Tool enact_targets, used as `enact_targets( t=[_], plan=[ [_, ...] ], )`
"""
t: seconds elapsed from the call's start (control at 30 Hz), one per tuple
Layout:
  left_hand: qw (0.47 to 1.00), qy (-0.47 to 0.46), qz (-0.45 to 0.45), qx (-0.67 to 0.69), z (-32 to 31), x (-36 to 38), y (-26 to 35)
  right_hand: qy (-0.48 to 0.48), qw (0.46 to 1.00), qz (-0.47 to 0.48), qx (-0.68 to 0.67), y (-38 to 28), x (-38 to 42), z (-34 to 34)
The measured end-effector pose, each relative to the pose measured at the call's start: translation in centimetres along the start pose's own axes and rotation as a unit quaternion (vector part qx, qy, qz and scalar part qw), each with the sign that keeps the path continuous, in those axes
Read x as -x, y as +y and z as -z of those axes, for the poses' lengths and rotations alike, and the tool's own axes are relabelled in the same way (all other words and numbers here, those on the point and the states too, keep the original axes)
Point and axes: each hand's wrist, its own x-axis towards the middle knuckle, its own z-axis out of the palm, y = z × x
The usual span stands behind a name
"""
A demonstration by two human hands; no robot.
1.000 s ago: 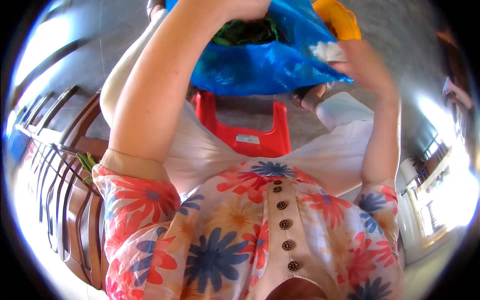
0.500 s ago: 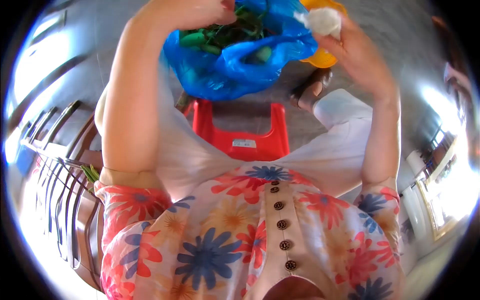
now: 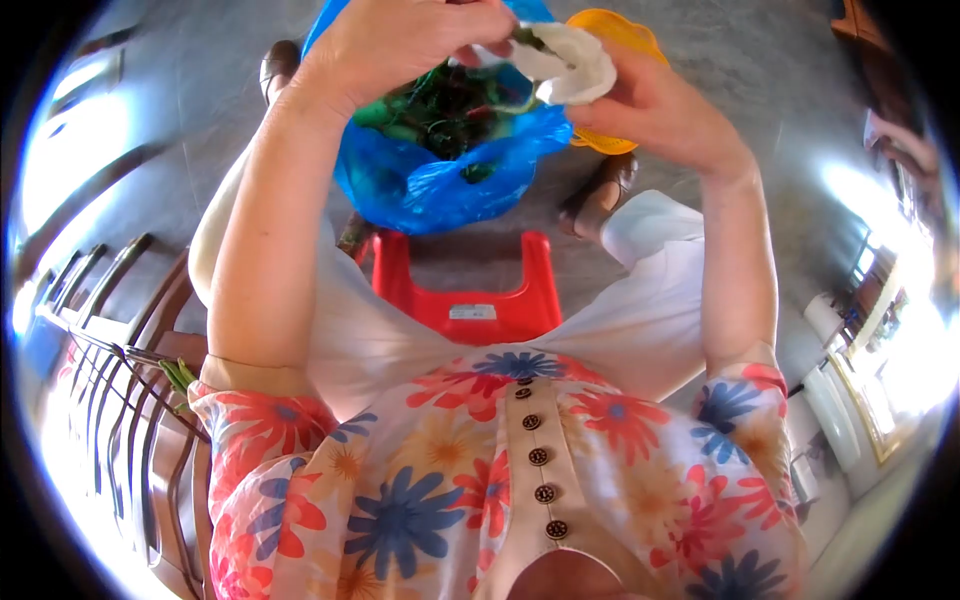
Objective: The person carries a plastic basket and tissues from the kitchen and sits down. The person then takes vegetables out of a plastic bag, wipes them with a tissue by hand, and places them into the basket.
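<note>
My right hand (image 3: pixel 650 105) grips a crumpled white cloth or paper (image 3: pixel 570 65) above the blue bag's right side. My left hand (image 3: pixel 420 40) reaches to the white piece's left edge, its fingers closed near something small and dark green. Below both hands is the open blue plastic bag (image 3: pixel 440 200), holding green vegetables (image 3: pixel 445 115), some long and smooth, others dark and stringy. Exactly what my left fingertips pinch is too small to make out.
Behind my right hand sits a yellow basket (image 3: pixel 625 35) on the grey floor. A red plastic stool (image 3: pixel 470 315) stands between my legs. At the left is a rack (image 3: pixel 140 370) with green stalks (image 3: pixel 178 376). Shoes show beside the bag.
My left hand has moved right, from over the bag to the white piece. My right hand has come left and slightly down with the white piece, which is now spread wider.
</note>
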Motion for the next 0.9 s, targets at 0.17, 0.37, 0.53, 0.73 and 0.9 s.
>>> enact_targets(
  t=[0.17, 0.37, 0.53, 0.73, 0.9],
  plan=[
    [0.995, 0.045, 0.03, 0.081, -0.9, 0.1, 0.4, -0.032, 0.989, -0.104, -0.095, -0.7, 0.1, 1.8],
    [0.969, 0.097, 0.047, 0.223, -1.0, -0.1, 0.3, -0.03, 0.883, -0.131, -0.449, -2.0, -0.7, 1.6],
    [0.971, 0.094, 0.035, 0.216, -2.0, -0.5, -1.2, 0.064, 0.989, -0.099, -0.089, 0.9, -1.1, -0.2],
    [0.972, 0.057, 0.025, 0.227, -3.0, -0.6, -0.9, 0.111, 0.955, -0.092, -0.26, 1.4, -1.0, -1.6],
    [0.977, 0.025, 0.01, 0.214, -3.4, -0.7, -1.2, 0.136, 0.936, -0.096, -0.31, 2.2, -1.0, -2.1]
  ],
)
